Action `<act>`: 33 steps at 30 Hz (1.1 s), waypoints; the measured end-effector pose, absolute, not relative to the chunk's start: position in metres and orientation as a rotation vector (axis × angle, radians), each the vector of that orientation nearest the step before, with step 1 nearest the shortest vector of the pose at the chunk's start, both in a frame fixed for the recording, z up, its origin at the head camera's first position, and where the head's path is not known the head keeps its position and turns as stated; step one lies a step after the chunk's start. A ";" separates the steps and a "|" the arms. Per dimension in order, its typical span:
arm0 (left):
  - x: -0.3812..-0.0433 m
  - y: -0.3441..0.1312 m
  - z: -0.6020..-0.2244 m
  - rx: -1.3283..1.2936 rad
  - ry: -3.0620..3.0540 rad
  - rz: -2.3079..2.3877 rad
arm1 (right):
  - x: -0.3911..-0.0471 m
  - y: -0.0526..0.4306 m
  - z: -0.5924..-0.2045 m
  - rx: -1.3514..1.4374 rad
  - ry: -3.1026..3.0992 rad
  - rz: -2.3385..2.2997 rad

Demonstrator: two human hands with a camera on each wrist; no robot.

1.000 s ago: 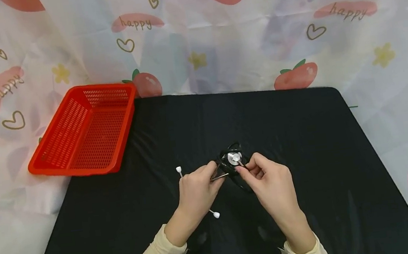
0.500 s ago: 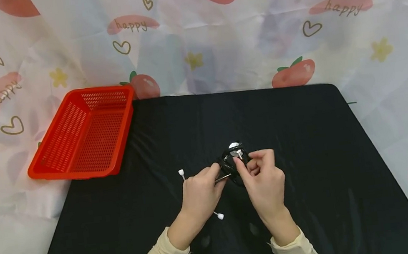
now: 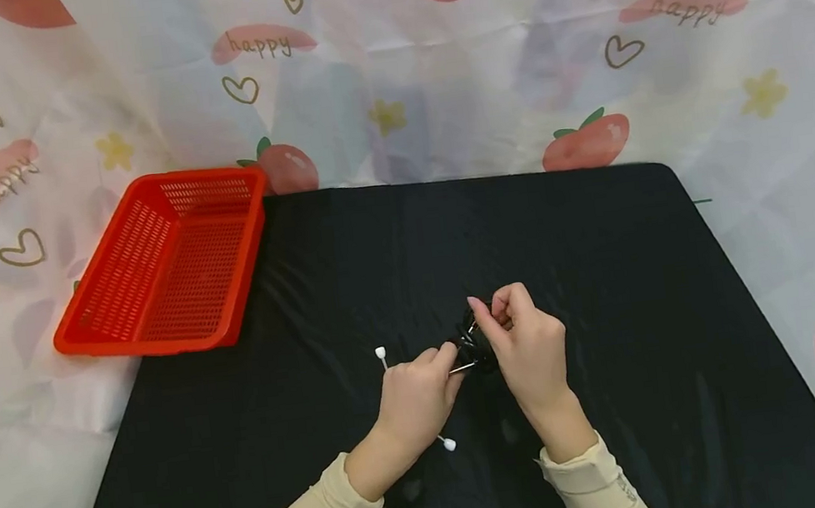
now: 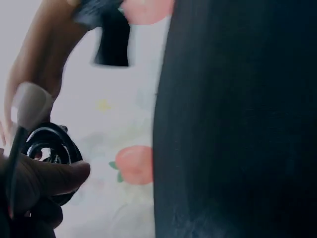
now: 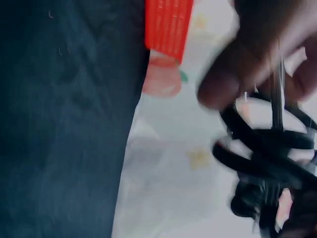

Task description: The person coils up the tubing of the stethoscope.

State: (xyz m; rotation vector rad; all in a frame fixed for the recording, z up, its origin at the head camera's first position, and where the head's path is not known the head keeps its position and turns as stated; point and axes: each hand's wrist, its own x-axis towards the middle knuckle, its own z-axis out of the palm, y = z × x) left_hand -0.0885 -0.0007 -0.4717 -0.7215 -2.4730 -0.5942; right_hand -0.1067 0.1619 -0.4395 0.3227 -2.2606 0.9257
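A stethoscope (image 3: 470,354) with its black tubing wound in a coil is held up between both hands. My left hand (image 3: 417,391) grips it by the metal ear tubes; one white ear tip (image 3: 380,353) sticks out above that hand and another ear tip (image 3: 449,444) below. Thumb and fingers of my right hand (image 3: 532,353) pinch it at the coil's upper end, and the chest piece is hidden there. In the left wrist view the coiled tubing (image 4: 49,133) shows behind the left thumb. Blurred loops of tubing (image 5: 265,144) and a metal tube (image 5: 277,99) appear in the right wrist view.
A red plastic basket (image 3: 248,280) stands at the table's far left corner. Black cloth covers the table (image 3: 408,262). A patterned curtain (image 3: 451,106) hangs behind its back edge.
The right hand has lifted slightly at the coil, and the silver chest piece has gone out of sight behind its fingers. The left hand has shifted a little right with the stethoscope.
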 end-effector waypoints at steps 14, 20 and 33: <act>-0.100 -0.008 -0.474 -0.604 -2.485 -0.657 | -0.096 0.162 -0.425 0.266 -2.585 1.299; -0.097 -0.007 -0.478 -0.643 -2.483 -0.600 | -0.099 0.155 -0.434 0.126 -2.555 1.217; -0.146 -0.023 -0.516 -0.594 -2.805 -0.649 | -0.140 0.173 -0.487 0.222 -2.665 0.767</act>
